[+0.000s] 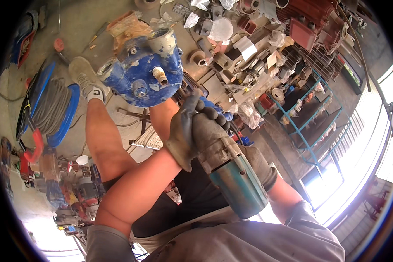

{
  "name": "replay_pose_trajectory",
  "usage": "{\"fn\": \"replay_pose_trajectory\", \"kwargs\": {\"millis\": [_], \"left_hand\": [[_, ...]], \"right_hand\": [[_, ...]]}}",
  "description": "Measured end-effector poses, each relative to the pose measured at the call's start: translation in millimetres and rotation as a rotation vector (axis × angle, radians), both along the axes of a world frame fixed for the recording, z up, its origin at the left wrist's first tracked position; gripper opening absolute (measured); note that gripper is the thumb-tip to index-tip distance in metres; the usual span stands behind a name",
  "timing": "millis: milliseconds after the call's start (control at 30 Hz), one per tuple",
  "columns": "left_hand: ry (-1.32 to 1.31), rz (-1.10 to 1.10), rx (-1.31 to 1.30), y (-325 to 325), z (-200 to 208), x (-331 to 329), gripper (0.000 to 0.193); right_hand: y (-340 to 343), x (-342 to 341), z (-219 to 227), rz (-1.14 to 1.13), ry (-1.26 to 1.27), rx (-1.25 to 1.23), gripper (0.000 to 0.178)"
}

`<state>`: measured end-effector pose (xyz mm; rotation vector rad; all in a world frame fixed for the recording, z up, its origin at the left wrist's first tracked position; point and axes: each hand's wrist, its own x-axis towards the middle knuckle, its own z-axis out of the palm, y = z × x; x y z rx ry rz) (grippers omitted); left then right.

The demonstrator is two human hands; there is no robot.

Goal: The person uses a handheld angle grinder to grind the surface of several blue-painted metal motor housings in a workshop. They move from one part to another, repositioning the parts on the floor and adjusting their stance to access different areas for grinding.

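In front of my chest is a corded-looking power tool [238, 185] with a teal body and a worn grey metal head; its front end is hidden. My left hand [185, 126], in a dark work glove, closes round the head end. My right hand [260, 166], gloved too, wraps the far side of the body, its fingers mostly hidden behind it. Beyond my hands stands a chipped blue pump-like casting [139, 89] with two wide pipe ports and a short threaded stub on its face. The tool is partly lined up beside it; I cannot tell whether they touch.
On the left lies a blue cable reel [63, 115] wound with grey cable, near my shoe [84, 74]. Metal parts and plastic scraps crowd the floor ahead. To the right stand a blue-framed rack [294, 126] and red machine housings [303, 32].
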<state>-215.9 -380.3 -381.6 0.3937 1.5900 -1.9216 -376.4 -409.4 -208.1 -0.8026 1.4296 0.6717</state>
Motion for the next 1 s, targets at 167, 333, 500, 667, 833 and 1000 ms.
{"fn": "replay_pose_trajectory", "kwargs": {"millis": [167, 333, 500, 667, 833, 1000], "left_hand": [[0.007, 0.072, -0.024, 3, -3, -1, 0.043], [0.012, 0.06, 0.0, 3, -4, 1, 0.044], [0.025, 0.14, -0.02, 1, 1, 8, 0.042], [0.031, 0.132, 0.033, 2, 1, 10, 0.041], [0.023, 0.166, 0.022, 9, 5, -5, 0.039], [-0.041, 0.114, -0.056, 20, -1, -11, 0.038]], "right_hand": [[-9, 6, 1, -0.003, -0.04, -0.033, 0.07], [-28, 19, 0, 0.078, -0.034, -0.052, 0.069], [-12, 20, 2, 0.008, -0.052, -0.09, 0.068], [-34, 52, 17, 0.157, 0.076, -0.158, 0.064], [-5, 27, 0, 0.013, 0.092, -0.298, 0.062], [6, 32, -3, 0.029, 0.124, -0.325, 0.06]]}}
